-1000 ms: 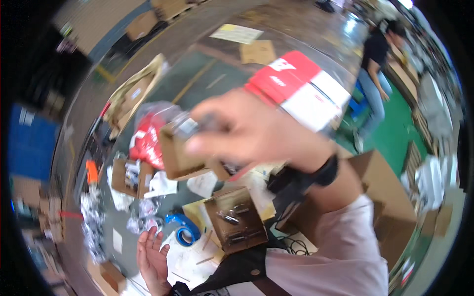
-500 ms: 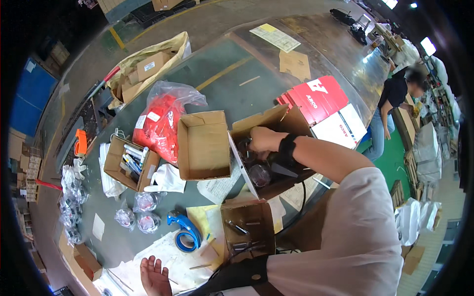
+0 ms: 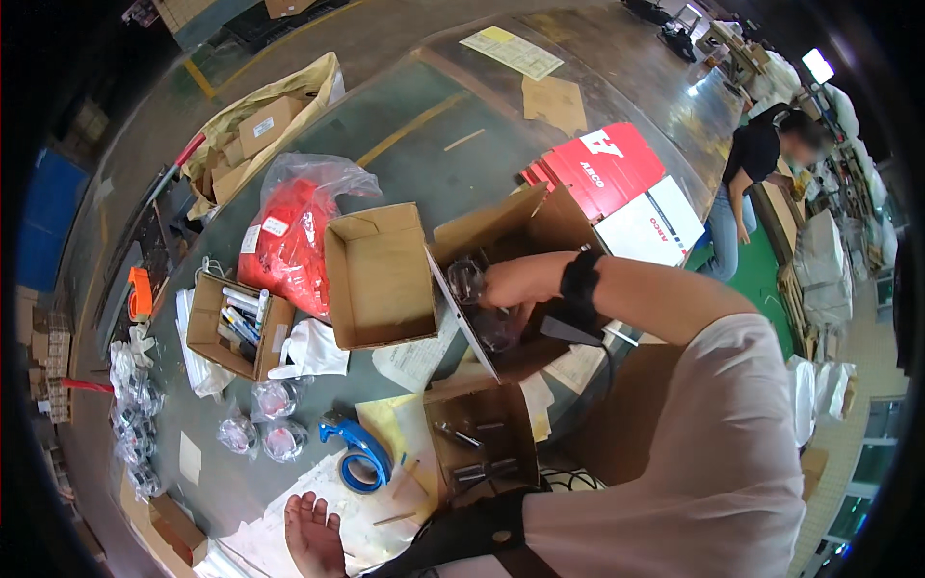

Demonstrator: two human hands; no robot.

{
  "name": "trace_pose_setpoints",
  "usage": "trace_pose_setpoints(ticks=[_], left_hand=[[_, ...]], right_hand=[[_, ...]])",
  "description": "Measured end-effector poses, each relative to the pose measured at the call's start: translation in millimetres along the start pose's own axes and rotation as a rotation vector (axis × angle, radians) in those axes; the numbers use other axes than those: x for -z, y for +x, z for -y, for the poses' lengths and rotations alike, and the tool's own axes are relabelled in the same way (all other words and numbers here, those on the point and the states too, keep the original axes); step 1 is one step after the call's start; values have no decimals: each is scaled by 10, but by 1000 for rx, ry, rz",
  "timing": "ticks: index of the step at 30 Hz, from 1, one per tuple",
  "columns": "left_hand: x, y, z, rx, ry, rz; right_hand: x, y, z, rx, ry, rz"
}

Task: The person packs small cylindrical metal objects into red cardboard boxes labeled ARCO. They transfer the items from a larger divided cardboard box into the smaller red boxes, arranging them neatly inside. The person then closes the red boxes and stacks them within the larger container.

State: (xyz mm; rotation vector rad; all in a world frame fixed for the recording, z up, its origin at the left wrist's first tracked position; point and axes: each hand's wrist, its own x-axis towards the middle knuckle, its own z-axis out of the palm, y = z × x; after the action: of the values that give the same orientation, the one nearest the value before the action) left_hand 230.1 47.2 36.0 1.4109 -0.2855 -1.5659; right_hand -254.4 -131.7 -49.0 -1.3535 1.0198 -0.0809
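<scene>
My right hand [image 3: 513,280] reaches into an open cardboard box [image 3: 540,223], its fingers curled at a clear-wrapped round part [image 3: 466,279] near the box's left wall. Part of the fingers is hidden. Just below the hand, another clear-wrapped round part [image 3: 498,332] lies in the box. At the lower edge my left hand [image 3: 315,538] is held palm up with nothing in it, fingers loosely stretched, above white papers [image 3: 275,520]. Close to it is a blue tape dispenser [image 3: 356,453]. A small box [image 3: 528,424] holding metal cylinders stands nearest my body.
An open carton [image 3: 381,279] stands left of the deep box, beside a bag of red pieces [image 3: 294,241]. A box of markers [image 3: 207,323] and several wrapped round parts [image 3: 275,398] sit further left. Red packaging [image 3: 593,173] lies behind. A person [image 3: 756,164] is at the right.
The view has shifted, so the table's things sit slightly further left. My right hand has moved a little within the box, and the wrapped part at its fingers shows more clearly. My left hand stays open.
</scene>
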Motion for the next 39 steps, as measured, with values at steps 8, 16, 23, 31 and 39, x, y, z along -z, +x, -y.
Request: trace_pose_setpoints(ticks=[8, 16, 23, 31, 39], left_hand=[[57, -146, 48, -19, -19, 2], [551, -559, 161, -126, -131, -122], [510, -743, -25, -190, -30, 159], [666, -831, 123, -56, 242, 708], [370, -1377, 858, 253, 735, 1194]], right_hand=[[-329, 182, 15, -732, -34, -78], [-381, 222, 44, -671, -422, -59], [-425, -812, 1644, -283, -459, -443], [-3246, -3200, 2327, 1414, 862, -397], [-6772, -4332, 409, -186, 729, -2190]])
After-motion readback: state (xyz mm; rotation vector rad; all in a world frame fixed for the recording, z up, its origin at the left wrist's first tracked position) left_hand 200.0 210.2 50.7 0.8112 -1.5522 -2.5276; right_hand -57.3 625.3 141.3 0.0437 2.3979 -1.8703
